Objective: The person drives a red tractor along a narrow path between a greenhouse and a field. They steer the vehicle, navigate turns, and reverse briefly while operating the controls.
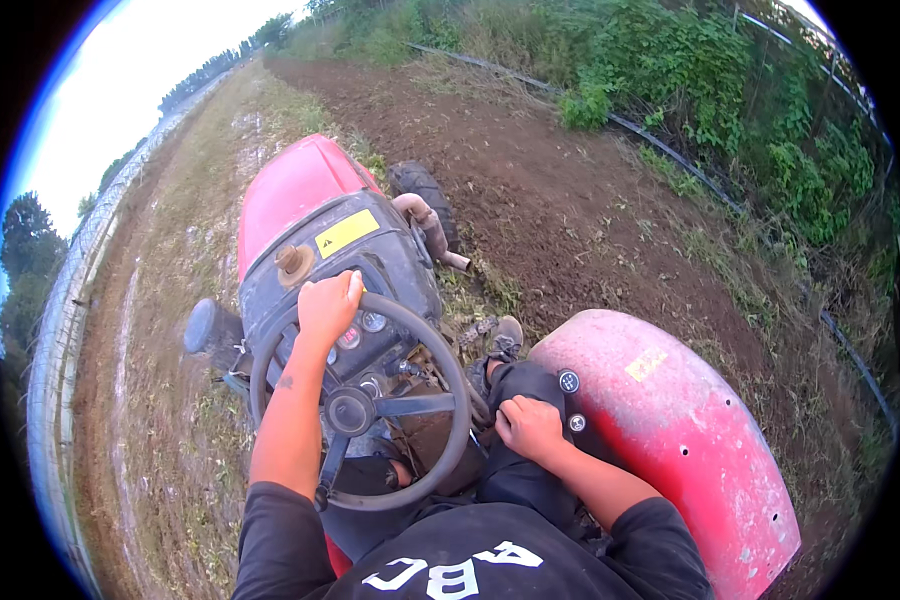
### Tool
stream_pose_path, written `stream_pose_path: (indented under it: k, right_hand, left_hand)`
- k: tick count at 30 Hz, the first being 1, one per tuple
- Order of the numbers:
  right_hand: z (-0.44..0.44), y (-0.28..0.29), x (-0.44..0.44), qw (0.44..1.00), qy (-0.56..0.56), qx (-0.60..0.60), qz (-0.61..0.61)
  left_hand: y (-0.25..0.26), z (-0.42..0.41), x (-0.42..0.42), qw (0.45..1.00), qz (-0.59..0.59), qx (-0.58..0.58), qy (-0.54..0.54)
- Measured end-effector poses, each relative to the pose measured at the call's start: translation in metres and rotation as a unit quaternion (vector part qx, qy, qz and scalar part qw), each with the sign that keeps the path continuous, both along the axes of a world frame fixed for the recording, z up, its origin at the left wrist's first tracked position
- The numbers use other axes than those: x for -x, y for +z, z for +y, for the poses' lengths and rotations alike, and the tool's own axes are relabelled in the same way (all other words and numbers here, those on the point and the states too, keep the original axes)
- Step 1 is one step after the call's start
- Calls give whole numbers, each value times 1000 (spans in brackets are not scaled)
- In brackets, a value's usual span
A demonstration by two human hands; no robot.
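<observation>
I sit on a red tractor, its hood [300, 180] in front of me. My left hand [330, 304] is closed around the top of the black steering wheel [460, 390]. Behind the wheel, round gauges [350, 337] are set in the dark dashboard. My right hand [529, 426] rests on my right thigh, fingers curled; whether anything is under them cannot be told. Just right of it stand two black lever knobs [568, 381] with white markings. My right shoe [507, 337] is near the tractor's side, and a rusty exhaust pipe [431, 229] sticks out by the hood.
A worn red fender [667, 427] curves on my right. A front tyre [424, 199] shows beside tilled brown soil [570, 217]. A dark hose [667, 150] runs along green bushes [667, 82] at the right. On the left, a long greenhouse-like structure [60, 360] borders the weedy strip.
</observation>
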State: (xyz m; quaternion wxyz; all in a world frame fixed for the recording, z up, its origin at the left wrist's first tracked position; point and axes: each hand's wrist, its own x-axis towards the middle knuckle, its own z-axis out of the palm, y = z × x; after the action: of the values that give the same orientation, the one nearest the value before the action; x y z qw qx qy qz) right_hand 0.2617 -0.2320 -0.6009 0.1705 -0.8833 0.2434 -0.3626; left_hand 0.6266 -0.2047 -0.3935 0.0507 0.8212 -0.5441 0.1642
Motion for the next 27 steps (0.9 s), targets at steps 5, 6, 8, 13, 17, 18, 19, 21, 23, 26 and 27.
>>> stream_pose_path:
  k: [5,6,8,13,17,18,19,21,23,26,27]
  right_hand:
    - [-1,3,12,1000,-4,5,29]
    - [-3,6,15,999,-4,1,32]
    - [1,8,14,1000,-3,2,27]
    - [2,21,4,1000,-11,-6,14]
    - [17,28,-16,1000,-11,-16,11]
    - [9,31,-13,1000,-10,-12,18]
    - [3,33,-11,1000,-8,-9,24]
    - [-3,31,-6,1000,-10,1,26]
    - [-1,32,0,1000,-6,-3,19]
    - [5,28,23,999,-19,-11,25]
    - [6,24,31,1000,-19,-11,16]
  left_hand:
    - [1,-4,12,1000,-23,6,-15]
    - [3,-8,18,1000,-18,-6,-21]
    - [9,-14,28,999,-9,-29,-33]
    - [31,-12,17,1000,-13,-17,-14]
    - [38,26,-27,994,-28,12,103]
    - [38,30,-30,989,-12,35,140]
    - [42,34,-32,982,3,56,178]
    - [49,46,-32,968,38,77,235]
    - [46,66,-42,956,56,81,276]
    - [44,83,-27,940,69,101,318]
    - [44,90,-20,936,74,109,326]
